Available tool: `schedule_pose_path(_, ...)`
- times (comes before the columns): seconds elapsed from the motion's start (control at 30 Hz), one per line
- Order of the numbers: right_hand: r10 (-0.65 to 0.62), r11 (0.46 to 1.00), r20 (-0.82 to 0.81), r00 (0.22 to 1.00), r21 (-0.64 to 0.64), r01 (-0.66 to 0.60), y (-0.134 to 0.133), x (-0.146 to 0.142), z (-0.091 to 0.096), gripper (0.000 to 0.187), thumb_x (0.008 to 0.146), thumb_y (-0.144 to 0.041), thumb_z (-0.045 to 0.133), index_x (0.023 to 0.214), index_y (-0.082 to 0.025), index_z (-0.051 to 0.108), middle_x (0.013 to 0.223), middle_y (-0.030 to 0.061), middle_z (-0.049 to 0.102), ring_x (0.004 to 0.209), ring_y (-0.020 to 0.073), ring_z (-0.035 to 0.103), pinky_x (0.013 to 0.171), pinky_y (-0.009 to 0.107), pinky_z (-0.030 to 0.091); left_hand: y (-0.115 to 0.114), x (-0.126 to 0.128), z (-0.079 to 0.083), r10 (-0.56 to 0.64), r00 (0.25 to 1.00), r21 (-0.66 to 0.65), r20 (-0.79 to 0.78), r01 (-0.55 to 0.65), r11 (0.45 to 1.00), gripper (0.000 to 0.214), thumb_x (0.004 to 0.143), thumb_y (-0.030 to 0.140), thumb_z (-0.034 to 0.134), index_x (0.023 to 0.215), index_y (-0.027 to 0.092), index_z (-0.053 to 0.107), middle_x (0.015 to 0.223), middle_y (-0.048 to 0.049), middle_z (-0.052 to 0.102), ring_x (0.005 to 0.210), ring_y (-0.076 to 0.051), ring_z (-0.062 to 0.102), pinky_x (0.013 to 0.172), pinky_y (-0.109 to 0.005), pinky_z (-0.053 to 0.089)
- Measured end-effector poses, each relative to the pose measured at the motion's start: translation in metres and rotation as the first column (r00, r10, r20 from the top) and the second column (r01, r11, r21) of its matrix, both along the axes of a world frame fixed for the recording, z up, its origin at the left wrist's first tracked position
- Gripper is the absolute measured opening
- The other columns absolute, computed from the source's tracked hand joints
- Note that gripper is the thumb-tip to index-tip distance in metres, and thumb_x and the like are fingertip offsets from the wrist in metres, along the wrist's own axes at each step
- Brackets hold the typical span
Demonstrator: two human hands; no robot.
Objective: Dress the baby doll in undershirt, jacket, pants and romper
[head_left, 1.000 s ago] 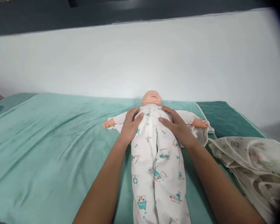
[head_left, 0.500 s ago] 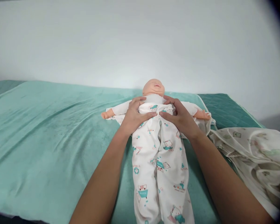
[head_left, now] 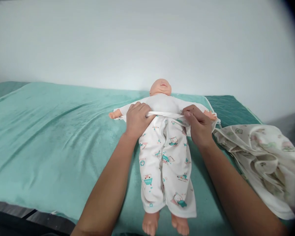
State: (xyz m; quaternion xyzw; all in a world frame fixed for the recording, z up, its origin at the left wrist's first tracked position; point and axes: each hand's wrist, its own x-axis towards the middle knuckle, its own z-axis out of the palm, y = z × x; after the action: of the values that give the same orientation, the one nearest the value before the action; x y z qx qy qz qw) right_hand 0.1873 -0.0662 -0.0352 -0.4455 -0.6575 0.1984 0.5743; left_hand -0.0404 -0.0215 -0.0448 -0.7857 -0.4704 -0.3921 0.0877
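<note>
A baby doll (head_left: 161,88) lies on its back on a teal blanket (head_left: 51,131), head away from me, bare feet near the front edge. It wears white printed trousers (head_left: 166,164) with teal cartoon figures and a plain white top (head_left: 162,103). My left hand (head_left: 136,119) grips the trousers' waistband at the doll's left side as I see it. Opposite it, my right hand (head_left: 199,126) is closed on the same waistband. The band is stretched between both hands across the doll's belly.
A crumpled cream printed garment (head_left: 263,160) lies on the blanket to the right of the doll. A darker green quilted mat (head_left: 226,105) shows beyond it. A white wall rises behind. The blanket's front edge and dark floor show at lower left.
Both hands went from lying flat on the doll's chest to gripping the waistband, which has come down from the chest to the belly. The white top and the bare feet now show.
</note>
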Motion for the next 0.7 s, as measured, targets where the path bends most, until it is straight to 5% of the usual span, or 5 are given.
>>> schedule_pose_path(0.17,-0.036,0.977,0.076,0.996,-0.205,0.051,-0.016,0.015,-0.011,0.047,0.091,-0.056,0.05,0.06,-0.022,0.045,0.064,0.0004,0.046,0.064,0.0166,0.044,0.061,0.03,0.038,-0.012,-0.008,-0.01,0.116,0.993,-0.041,0.003,-0.116,0.992,0.014,0.089,0.032,0.059,0.078,0.023,0.06,0.077,-0.0041,0.064,0.083,-0.024,0.057,0.077,-0.036,0.038)
schedule_pose_path(0.3,0.085,0.943,0.169,0.982,-0.333,-0.024,-0.021,0.021,-0.015,0.049,0.09,-0.059,0.053,0.06,-0.02,0.045,0.06,-0.0023,0.042,0.062,0.0137,0.039,0.058,0.027,0.031,-0.027,-0.01,-0.016,0.177,0.982,-0.108,0.072,-0.169,0.98,0.002,0.086,0.024,0.06,0.086,0.024,0.061,0.086,-0.0029,0.066,0.086,-0.023,0.058,0.079,-0.034,0.042)
schedule_pose_path(0.53,0.191,0.923,0.237,0.952,-0.373,-0.092,-0.038,0.028,-0.021,0.036,0.084,-0.056,0.065,0.097,-0.022,0.063,0.089,0.0005,0.063,0.086,0.019,0.056,0.078,0.028,0.044,-0.059,-0.005,-0.019,0.157,0.954,-0.141,0.254,-0.125,0.982,0.008,0.083,0.015,0.058,0.081,0.023,0.06,0.1,-0.0038,0.063,0.099,-0.021,0.057,0.089,-0.033,0.046)
schedule_pose_path(0.7,0.213,0.902,0.216,0.953,-0.418,-0.107,-0.042,0.027,-0.02,0.039,0.076,-0.053,0.072,0.096,-0.021,0.063,0.09,0.0004,0.065,0.085,0.019,0.057,0.076,0.028,0.044,-0.084,-0.001,-0.02,0.14,0.888,-0.254,0.439,-0.027,0.967,0.007,0.083,0.016,0.058,0.078,0.021,0.058,0.109,-0.0048,0.062,0.104,-0.018,0.06,0.093,-0.032,0.047)
